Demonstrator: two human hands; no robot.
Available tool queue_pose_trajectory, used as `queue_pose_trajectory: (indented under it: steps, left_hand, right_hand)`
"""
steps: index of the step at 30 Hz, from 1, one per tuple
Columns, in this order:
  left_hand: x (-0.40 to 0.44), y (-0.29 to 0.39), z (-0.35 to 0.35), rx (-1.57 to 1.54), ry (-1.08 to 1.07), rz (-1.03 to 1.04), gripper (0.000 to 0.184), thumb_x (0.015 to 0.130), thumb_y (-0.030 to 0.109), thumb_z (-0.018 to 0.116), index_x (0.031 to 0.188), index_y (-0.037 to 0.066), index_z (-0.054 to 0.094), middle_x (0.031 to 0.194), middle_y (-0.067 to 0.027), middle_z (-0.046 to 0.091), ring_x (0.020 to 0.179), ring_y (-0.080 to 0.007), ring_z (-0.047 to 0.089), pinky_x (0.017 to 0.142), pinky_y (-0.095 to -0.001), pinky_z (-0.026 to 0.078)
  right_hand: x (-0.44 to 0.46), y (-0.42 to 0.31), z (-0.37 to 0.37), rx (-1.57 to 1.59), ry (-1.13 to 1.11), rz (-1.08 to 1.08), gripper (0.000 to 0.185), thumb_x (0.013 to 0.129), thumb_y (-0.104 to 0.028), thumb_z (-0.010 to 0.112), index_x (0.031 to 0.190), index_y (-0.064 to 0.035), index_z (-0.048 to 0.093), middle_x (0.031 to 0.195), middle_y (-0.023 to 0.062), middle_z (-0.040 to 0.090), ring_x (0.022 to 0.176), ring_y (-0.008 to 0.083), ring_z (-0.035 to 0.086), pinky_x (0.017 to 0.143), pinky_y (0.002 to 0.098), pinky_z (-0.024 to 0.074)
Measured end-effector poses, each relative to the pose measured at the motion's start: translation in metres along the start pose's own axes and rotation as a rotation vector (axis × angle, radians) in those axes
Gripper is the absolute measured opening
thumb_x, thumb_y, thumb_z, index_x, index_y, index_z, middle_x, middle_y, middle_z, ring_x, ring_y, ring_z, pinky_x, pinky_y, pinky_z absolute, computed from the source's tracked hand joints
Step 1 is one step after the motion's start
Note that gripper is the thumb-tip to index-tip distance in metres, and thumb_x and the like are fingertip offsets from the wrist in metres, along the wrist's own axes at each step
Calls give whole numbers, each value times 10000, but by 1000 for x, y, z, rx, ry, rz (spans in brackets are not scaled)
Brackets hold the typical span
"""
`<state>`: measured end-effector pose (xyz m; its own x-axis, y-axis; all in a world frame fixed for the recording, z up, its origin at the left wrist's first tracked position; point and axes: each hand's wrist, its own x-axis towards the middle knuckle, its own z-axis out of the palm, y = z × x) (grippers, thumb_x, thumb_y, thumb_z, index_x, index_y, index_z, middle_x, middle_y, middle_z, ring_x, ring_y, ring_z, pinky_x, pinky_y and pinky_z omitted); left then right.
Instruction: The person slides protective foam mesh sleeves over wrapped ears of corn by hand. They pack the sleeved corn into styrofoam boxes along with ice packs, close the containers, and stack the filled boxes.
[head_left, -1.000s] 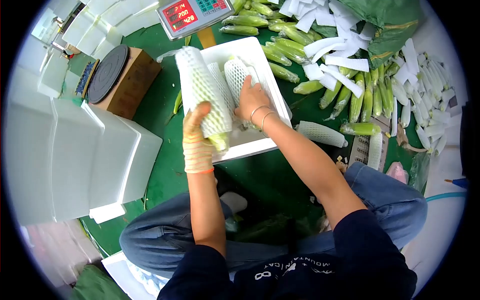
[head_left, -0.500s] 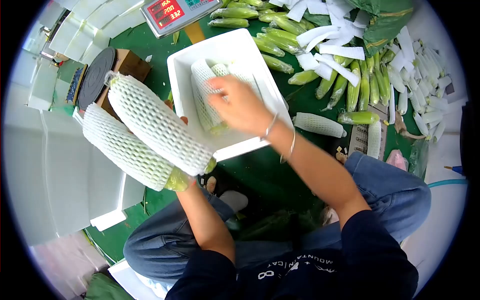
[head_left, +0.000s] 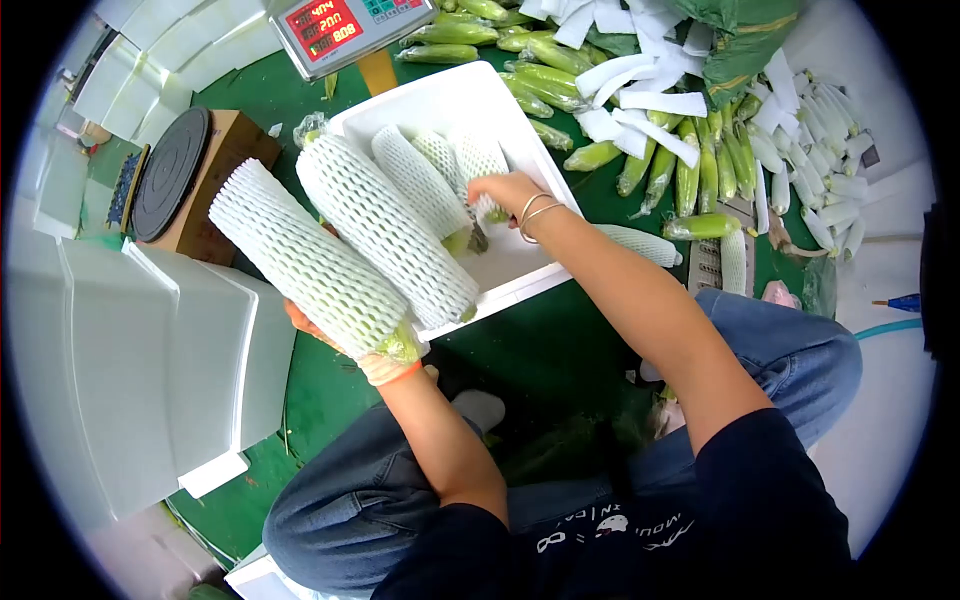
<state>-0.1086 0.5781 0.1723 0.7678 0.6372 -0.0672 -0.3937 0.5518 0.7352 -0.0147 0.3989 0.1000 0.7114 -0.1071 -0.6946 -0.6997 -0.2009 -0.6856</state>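
My left hand (head_left: 318, 325), mostly hidden beneath its load, supports two ears of corn in white foam nets. The outer ear (head_left: 305, 260) lies along my forearm side, and the inner ear (head_left: 385, 225) slants over the near left rim of a white foam box (head_left: 520, 285). Inside that box, my right hand (head_left: 507, 194) has its fingers closed at the lower end of a netted ear (head_left: 482, 165) by the right wall. Two more netted ears lie beside it, one (head_left: 418, 180) partly covered by the inner ear in my left hand.
A digital scale (head_left: 350, 30) stands beyond the box. Bare green corn ears (head_left: 555, 85) and white foam strips (head_left: 650, 125) pile up to the right. A cardboard box (head_left: 240, 145) with a black disc sits left, near stacked white foam boxes (head_left: 190, 340).
My left hand has brought its two ears rightward, closer over the box. My right hand has moved down and right onto an ear inside. The scale's red digits differ.
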Motion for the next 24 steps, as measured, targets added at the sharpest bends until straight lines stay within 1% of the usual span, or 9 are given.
queue_pose_trajectory:
  steps: [2, 4, 6, 8, 10, 16, 18, 20, 24]
  left_hand:
    - [4, 4, -5, -78, 3, -87, 713, 781, 501, 574, 1313, 42, 448, 1266, -151, 520, 1158, -283, 489, 1018, -414, 373]
    - [28, -9, -44, -486, -348, -404, 709, 782, 478, 584, 1320, 41, 439, 1275, -149, 514, 1171, -280, 481, 1023, -415, 370]
    - [34, -14, -63, -649, -483, -471, 642, 791, 359, 616, 1315, 30, 447, 1323, -142, 475, 1189, -281, 469, 1034, -390, 365]
    - [30, -22, -57, -141, -200, -45, 635, 796, 366, 631, 1310, 45, 438, 1331, -138, 464, 1205, -267, 451, 1058, -391, 343]
    - [36, -28, -69, 51, -294, 107, 589, 836, 350, 603, 1313, 68, 404, 1339, -123, 448, 1220, -243, 430, 1074, -407, 323]
    - [25, -26, -62, 1187, -322, 1096, 794, 741, 234, 741, 1362, 37, 287, 1355, -146, 359, 1259, -268, 374, 1091, -388, 275]
    - [29, -27, -67, 1119, -305, 951, 820, 723, 212, 758, 1364, 26, 282, 1350, -155, 355, 1266, -273, 362, 1089, -395, 273]
    - [36, -24, -76, 1249, -348, 1037, 803, 751, 242, 735, 1371, 30, 271, 1366, -148, 344, 1273, -275, 358, 1083, -411, 289]
    - [9, -11, -24, 201, -286, -5, 694, 907, 455, 442, 1451, 101, 192, 1485, -149, 210, 1332, -341, 302, 1090, -501, 290]
  right_hand:
    - [-25, -3, -3, 411, -109, -23, 387, 628, -215, 674, 969, -48, 598, 913, 83, 625, 790, 204, 621, 631, 302, 485]
    - [-79, -3, -22, 824, -368, -145, 332, 701, -187, 640, 1015, -83, 603, 873, 9, 637, 720, 138, 630, 589, 298, 500]
    - [-134, 19, -57, 919, -386, -260, 319, 765, -170, 620, 1062, -56, 598, 937, 38, 654, 791, 158, 642, 689, 305, 518]
    - [-181, 39, -95, 943, -448, -386, 341, 832, -193, 607, 1123, -15, 582, 1010, 84, 658, 881, 193, 646, 780, 321, 522]
    - [-200, 40, -138, 953, -359, -446, 394, 834, -206, 624, 1168, -7, 558, 1024, 117, 651, 881, 222, 652, 780, 331, 526]
    - [-100, 78, -271, 76, 412, -529, 550, 659, -268, 752, 1075, 23, 540, 965, 168, 653, 826, 260, 653, 771, 369, 526]
    - [-42, 122, -320, -697, 679, -405, 661, 610, -273, 768, 1147, 2, 497, 938, 195, 644, 838, 309, 644, 778, 406, 520]
    - [-34, 148, -322, -946, 597, -129, 750, 594, -280, 771, 1216, -24, 439, 969, 221, 627, 868, 356, 628, 799, 447, 506]
    - [-7, 200, -319, -948, 546, 23, 775, 613, -250, 765, 1267, -49, 401, 1033, 198, 610, 937, 346, 599, 829, 439, 476]
